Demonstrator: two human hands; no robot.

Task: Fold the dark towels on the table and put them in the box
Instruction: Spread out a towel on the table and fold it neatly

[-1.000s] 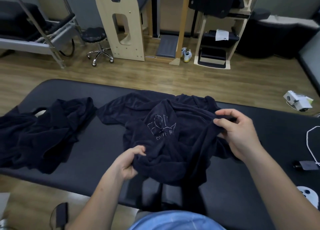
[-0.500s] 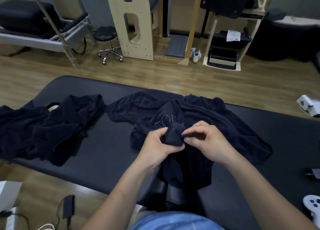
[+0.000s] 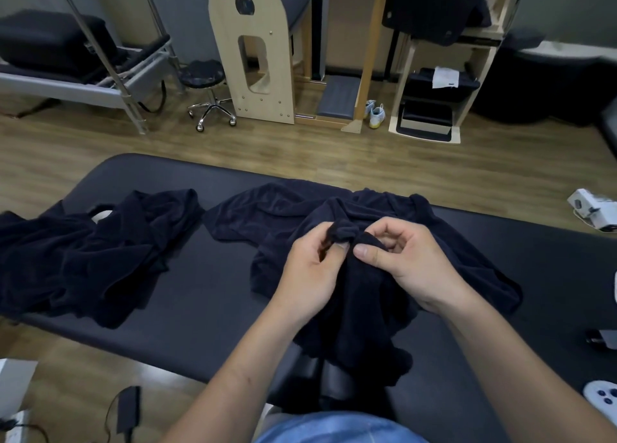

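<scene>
On the black worktop (image 3: pixel 200 292), pinching a bunched fold of the nearer towel (image 3: pixel 283 208) with left hand (image 3: pixel 307 275) and right hand (image 3: pixel 410 262) together, the second towel (image 3: pixel 83 252) lying heaped well left, one white controller (image 3: pixel 601 397) far right.

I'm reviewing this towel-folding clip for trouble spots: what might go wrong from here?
1. The left hand and right hand pinch the same bunched bit of the middle towel while the rest lies crumpled; spreading from there may give a crooked fold.
2. That towel's near part hangs over the near edge of the table, so it might slide off if released.
3. Shaking it open could brush the white controller at the right.
</scene>
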